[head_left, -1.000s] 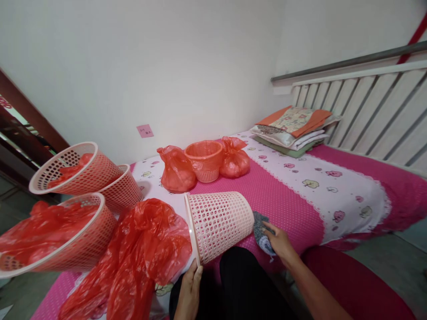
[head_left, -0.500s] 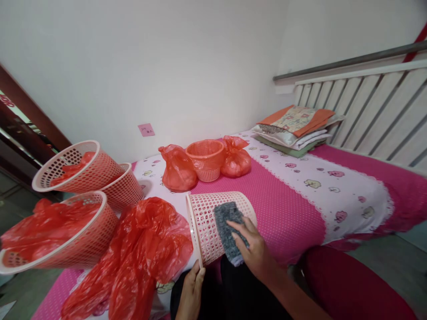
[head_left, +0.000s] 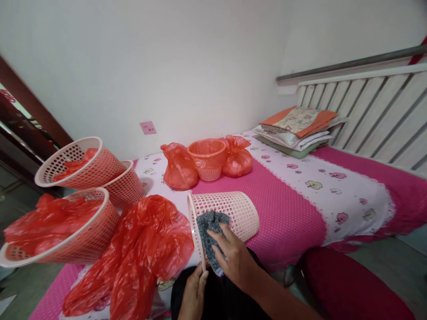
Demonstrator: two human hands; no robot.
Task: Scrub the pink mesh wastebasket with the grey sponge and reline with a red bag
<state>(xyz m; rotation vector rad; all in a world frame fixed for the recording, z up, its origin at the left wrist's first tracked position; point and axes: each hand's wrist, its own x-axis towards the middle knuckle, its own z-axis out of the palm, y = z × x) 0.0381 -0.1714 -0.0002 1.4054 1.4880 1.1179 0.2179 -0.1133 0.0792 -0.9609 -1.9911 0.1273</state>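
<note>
While perforated pink wastebaskets [head_left: 103,226] hold red plastic bags [head_left: 50,220] at far left, the left hand [head_left: 194,289] is closed around the rim of a paler wastebasket [head_left: 242,213] lying sideways on the bed [head_left: 287,209]. The right hand [head_left: 233,258], fingers loosely spread, holds a grey cloth [head_left: 211,219] against its wall. Wiping seems under way; how much remains cannot be told.

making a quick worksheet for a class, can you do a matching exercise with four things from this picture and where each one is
1. grey cloth
2. left hand
3. pink square
4. folded stack

A. on the white wall
B. under the fingers of the right hand
C. on the patterned cover, near the white slatted panel
D. at the rim of the tipped basket

Pairs: 1-B, 2-D, 3-A, 4-C
</note>
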